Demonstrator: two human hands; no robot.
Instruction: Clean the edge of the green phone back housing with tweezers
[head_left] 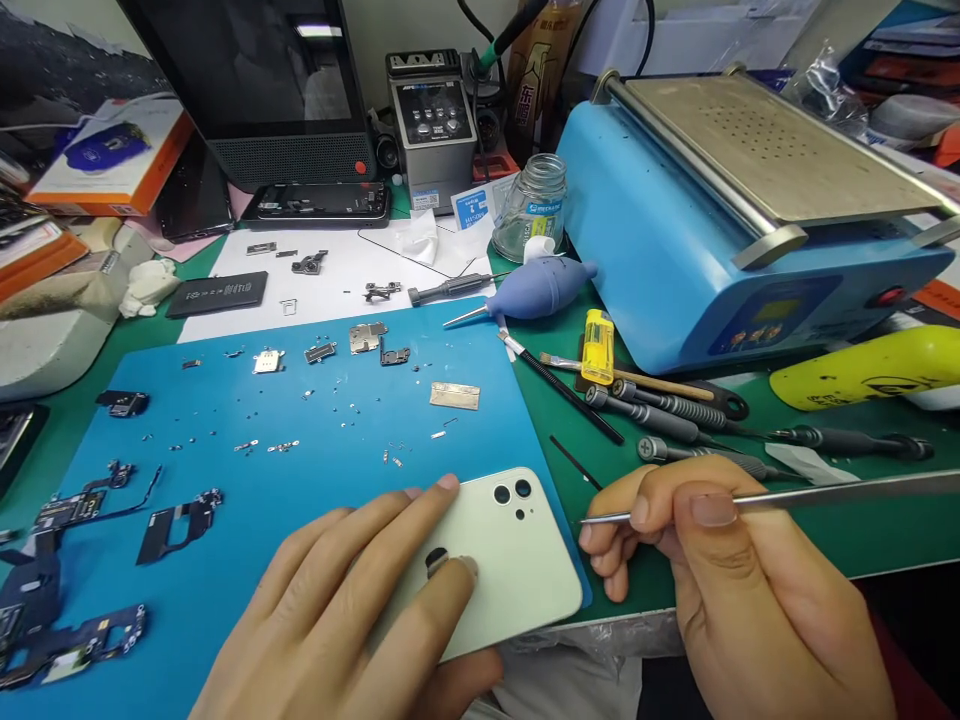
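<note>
A pale green phone [517, 570], twin cameras uppermost on its back, lies at the near right corner of a blue mat [262, 500]. The left hand [352, 600] lies across it, its grip grasping the phone with fingers spread over the back. Just to the right, the right hand [735, 560] has its grip closed around a thin metal tool [847, 491], the tip pointing toward the phone. Small loose parts [454, 396] dot the mat beyond. On the green counter [862, 540] to the right lie screwdrivers [645, 413] and a yellow lighter [598, 345]; farther back stands a blue machine [645, 250] with a flat metal plate on top.
</note>
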